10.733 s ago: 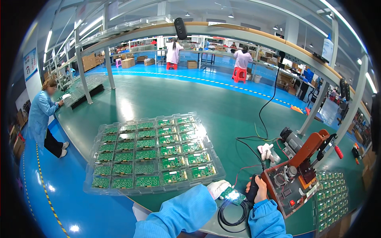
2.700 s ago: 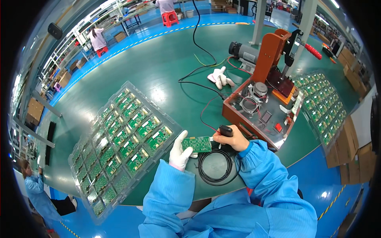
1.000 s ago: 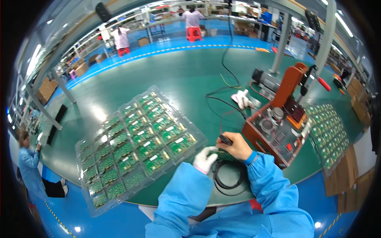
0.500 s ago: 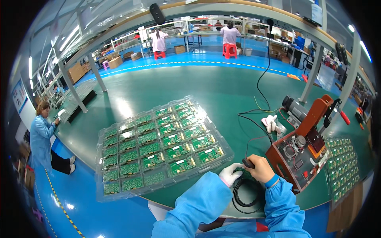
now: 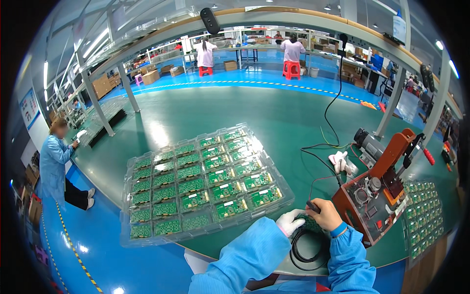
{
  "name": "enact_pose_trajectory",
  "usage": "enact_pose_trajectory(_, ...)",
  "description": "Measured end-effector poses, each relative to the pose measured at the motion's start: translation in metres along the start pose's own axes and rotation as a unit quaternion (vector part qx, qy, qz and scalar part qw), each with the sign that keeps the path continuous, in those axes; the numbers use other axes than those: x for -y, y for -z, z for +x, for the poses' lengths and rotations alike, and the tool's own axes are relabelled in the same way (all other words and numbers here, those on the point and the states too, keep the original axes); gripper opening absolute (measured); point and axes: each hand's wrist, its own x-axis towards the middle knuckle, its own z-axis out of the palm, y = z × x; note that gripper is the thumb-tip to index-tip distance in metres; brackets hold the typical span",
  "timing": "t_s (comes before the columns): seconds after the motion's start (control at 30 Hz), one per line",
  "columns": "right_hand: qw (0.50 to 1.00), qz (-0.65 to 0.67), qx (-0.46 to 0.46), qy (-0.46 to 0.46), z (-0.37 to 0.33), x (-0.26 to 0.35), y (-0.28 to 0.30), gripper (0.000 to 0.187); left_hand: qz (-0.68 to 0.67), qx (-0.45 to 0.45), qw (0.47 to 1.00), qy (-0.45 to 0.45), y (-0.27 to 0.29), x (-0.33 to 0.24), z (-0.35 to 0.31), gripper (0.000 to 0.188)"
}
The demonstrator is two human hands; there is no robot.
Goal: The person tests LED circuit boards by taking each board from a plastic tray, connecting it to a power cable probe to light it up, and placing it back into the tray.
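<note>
My left hand (image 5: 291, 222), in a white glove, is closed at the near right corner of the clear plastic tray (image 5: 289, 198). A green circuit board (image 5: 310, 224) shows partly between my hands, apparently gripped by the left fingers. My bare right hand (image 5: 325, 214) is wrapped round a black-handled probe (image 5: 313, 207) with a thin wire running from it, held over the board. The fingers hide its tip. A coil of black cable (image 5: 303, 259) lies just below my hands. Rows of green circuit boards (image 5: 230, 208) fill the tray's pockets.
To the right stands a red-brown test fixture (image 5: 360, 206) with a lever, beside a grey motor (image 5: 368, 144). White gloves (image 5: 341, 161) lie behind it. Another tray of boards (image 5: 425, 215) sits at far right. A shelf beam (image 5: 274, 15) crosses overhead. A co-worker in blue (image 5: 54, 159) stands left.
The whole view has shifted slightly, moving the scene right and down. My right hand has turned the probe more upright over the board; my left hand stays closed beside it.
</note>
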Motion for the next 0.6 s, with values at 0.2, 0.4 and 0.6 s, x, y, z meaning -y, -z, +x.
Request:
enact_pose_trajectory(0.2,1.0,-0.008,0.006,0.012,0.002,0.0,-0.006,0.017,0.025,-0.008,0.999,0.025,0.001,0.001,-0.001,0.038)
enact_pose_trajectory(0.4,0.998,-0.044,0.0,-0.036,-0.007,0.006,-0.006,0.017,0.052,-0.003,0.997,0.053,0.002,-0.017,-0.006,0.036)
enact_pose_trajectory(0.6,0.981,-0.081,-0.173,-0.027,-0.047,0.012,0.02,0.038,-0.008,-0.002,1.0,-0.012,0.001,-0.011,0.0,0.034)
